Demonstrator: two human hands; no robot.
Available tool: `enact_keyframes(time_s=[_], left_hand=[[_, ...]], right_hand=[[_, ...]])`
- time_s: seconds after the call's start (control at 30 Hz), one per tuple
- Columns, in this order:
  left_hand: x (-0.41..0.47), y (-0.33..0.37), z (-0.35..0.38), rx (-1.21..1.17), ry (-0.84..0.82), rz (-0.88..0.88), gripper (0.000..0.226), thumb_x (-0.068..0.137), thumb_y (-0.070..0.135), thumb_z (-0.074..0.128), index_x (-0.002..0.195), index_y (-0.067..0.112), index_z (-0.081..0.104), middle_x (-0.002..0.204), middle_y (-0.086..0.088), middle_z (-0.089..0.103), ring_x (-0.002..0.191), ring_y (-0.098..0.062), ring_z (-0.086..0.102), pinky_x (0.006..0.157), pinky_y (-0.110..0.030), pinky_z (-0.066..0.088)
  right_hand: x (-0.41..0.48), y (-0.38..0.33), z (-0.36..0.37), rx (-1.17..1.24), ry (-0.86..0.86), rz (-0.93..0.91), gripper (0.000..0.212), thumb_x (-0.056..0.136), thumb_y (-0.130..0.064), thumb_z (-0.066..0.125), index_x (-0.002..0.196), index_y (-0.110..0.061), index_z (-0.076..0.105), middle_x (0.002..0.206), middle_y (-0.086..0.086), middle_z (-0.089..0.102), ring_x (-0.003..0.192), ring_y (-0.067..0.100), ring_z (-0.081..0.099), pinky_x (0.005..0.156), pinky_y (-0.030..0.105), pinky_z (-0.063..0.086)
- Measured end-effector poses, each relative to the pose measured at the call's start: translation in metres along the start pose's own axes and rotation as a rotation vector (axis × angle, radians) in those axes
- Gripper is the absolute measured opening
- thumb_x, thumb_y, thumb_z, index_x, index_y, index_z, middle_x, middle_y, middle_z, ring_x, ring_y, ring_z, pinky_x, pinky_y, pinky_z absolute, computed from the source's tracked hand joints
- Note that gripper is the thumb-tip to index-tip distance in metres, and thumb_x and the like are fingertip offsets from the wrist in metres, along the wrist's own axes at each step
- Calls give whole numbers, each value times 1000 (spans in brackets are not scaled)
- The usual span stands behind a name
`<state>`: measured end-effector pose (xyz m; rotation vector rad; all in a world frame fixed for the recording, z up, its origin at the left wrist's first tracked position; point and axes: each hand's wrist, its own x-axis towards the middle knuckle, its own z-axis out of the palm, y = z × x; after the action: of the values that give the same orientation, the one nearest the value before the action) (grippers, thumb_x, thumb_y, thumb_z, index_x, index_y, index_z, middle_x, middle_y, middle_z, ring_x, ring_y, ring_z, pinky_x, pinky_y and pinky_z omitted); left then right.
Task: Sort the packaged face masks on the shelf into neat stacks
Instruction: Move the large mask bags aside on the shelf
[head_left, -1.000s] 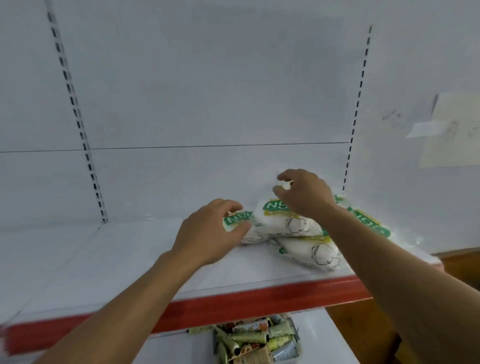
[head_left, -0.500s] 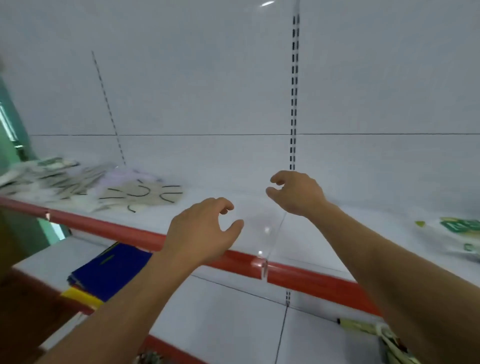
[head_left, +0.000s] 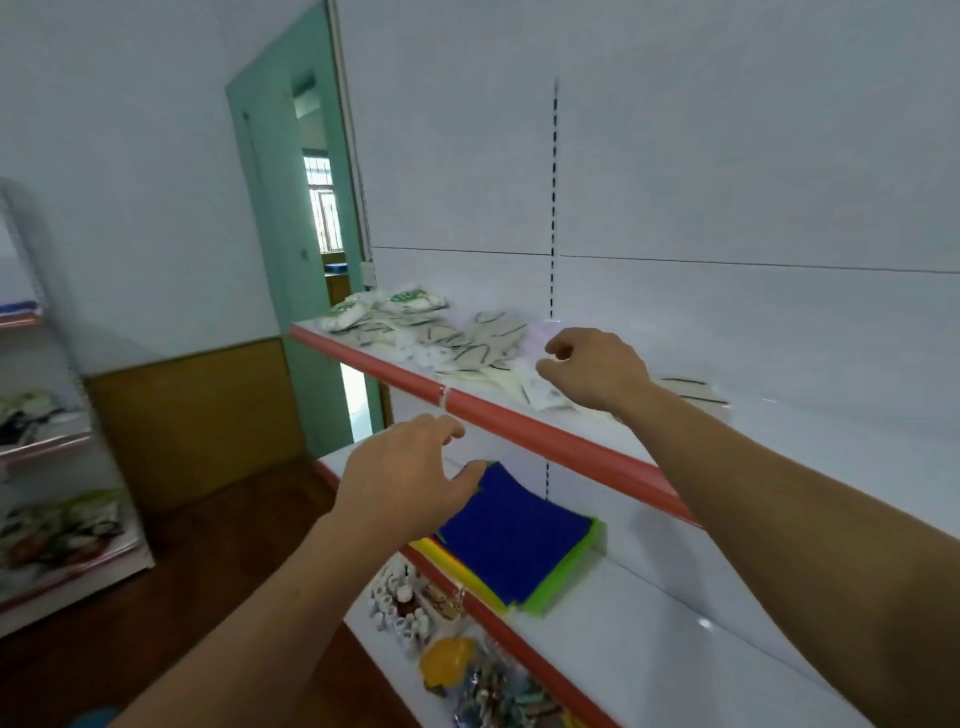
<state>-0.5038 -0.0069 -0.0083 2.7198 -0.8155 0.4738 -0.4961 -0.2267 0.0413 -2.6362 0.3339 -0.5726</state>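
A loose spread of flat packaged face masks (head_left: 467, 345), pale with dark ear loops, lies on the white shelf (head_left: 810, 441) with the red front edge. Puffy white packs with green labels (head_left: 395, 304) sit at the shelf's far left end. My right hand (head_left: 592, 369) hovers over the near end of the spread, fingers loosely curled, holding nothing. My left hand (head_left: 405, 473) floats in front of and below the red edge, fingers relaxed and empty.
A stack of blue, green and yellow sheets (head_left: 514, 540) lies on the lower shelf. Small assorted goods (head_left: 447, 639) fill the shelf beneath. A green doorway (head_left: 311, 249) stands at the left, and another rack (head_left: 47, 467) at the far left.
The view has swung left from the green-labelled packs to the pile of flat masks. Both hands let go of those packs and travelled left, empty.
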Motion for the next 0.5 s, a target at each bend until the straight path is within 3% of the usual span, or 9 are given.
enact_keyframes(time_s=[0.27, 0.5], left_hand=[[88, -112, 21, 67, 17, -42, 50, 92, 64, 45, 131, 35, 54, 130, 14, 58, 113, -8, 57, 83, -27, 49], [226, -216, 38, 110, 20, -74, 47, 93, 60, 47, 131, 35, 53, 125, 12, 60, 102, -11, 58, 80, -29, 47]], right_hand=[[115, -58, 81, 4, -14, -70, 41, 89, -37, 57, 128, -26, 60, 130, -2, 61, 116, 22, 56, 89, 31, 44], [264, -100, 151, 63, 23, -85, 39, 88, -39, 57, 126, -30, 60, 130, -4, 60, 118, 21, 55, 98, 36, 46]])
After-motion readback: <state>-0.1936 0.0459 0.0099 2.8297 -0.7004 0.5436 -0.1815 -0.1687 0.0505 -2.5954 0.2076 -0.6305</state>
